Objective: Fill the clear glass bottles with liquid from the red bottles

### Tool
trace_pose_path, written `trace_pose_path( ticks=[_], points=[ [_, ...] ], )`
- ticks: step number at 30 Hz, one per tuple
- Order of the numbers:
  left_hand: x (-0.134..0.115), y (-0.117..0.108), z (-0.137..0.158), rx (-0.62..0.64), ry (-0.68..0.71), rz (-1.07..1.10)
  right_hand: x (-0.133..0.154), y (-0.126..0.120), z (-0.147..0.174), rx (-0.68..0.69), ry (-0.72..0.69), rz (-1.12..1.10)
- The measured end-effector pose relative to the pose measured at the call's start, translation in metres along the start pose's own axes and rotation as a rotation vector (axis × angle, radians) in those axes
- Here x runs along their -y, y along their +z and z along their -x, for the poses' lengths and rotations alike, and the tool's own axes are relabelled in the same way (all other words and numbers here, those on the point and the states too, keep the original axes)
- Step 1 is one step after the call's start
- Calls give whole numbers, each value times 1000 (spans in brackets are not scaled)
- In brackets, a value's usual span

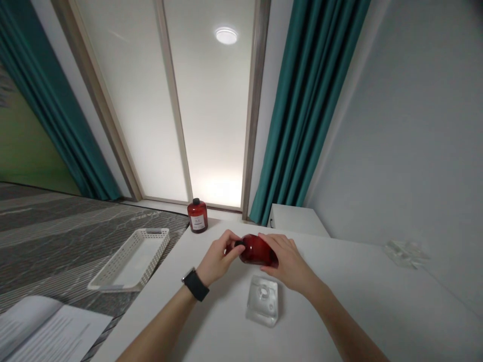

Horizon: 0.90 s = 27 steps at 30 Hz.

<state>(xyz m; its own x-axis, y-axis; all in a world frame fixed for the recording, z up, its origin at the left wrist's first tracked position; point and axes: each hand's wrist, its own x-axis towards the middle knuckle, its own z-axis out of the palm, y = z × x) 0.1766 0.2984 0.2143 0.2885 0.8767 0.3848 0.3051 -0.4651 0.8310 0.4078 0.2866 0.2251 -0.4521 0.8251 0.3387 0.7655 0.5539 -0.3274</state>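
Note:
Over the white table I hold a dark red bottle (255, 250) tipped on its side, its black cap (240, 244) pointing left. The fingers and thumb of my left hand (219, 255) are closed around the cap; a black watch (195, 284) is on that wrist. Around the bottle's base end wraps my right hand (284, 259), closed on it. Just below the bottle, a clear square glass container (263, 301) stands on the table; its contents, if any, I cannot make out. A second red bottle (197, 216), upright with a black cap and white label, stands at the table's far left corner.
Left of the white table (222, 327) lies a white perforated basket (132, 259) on a dark patterned surface. An open book (49, 329) is at the lower left. Beyond the table are a white cabinet (298, 219) and teal curtains (309, 100). A pale cable bundle (405, 253) lies right.

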Motion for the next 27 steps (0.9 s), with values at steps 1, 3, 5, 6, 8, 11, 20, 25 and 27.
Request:
trace_pose_path(
  ticks=[1, 3, 5, 6, 8, 11, 20, 25, 27],
  points=[
    [-1, -1, 0, 17, 0, -14, 1, -1, 1, 10, 3, -1],
    [-2, -1, 1, 64, 14, -53, 0, -2, 1, 37, 11, -19],
    [-2, 0, 1, 106, 38, -95, -2, 1, 2, 56, 24, -61],
    [-2, 2, 0, 113, 47, -115, -5, 4, 2, 56, 32, -93],
    [0, 5, -1, 98, 59, -140, -11, 13, 1, 29, 59, -207],
    [9, 7, -4, 1, 84, -147, -25, 32, -1, -38, 181, -601],
    [54, -6, 2, 44, 56, -415, -52, 75, -5, -115, 348, -973],
    [56, -1, 3, 199, 65, -481, -51, 83, -21, -92, 327, -947],
    [55, -3, 2, 243, 61, -516, -50, 86, -33, -76, 302, -950]
  ],
)
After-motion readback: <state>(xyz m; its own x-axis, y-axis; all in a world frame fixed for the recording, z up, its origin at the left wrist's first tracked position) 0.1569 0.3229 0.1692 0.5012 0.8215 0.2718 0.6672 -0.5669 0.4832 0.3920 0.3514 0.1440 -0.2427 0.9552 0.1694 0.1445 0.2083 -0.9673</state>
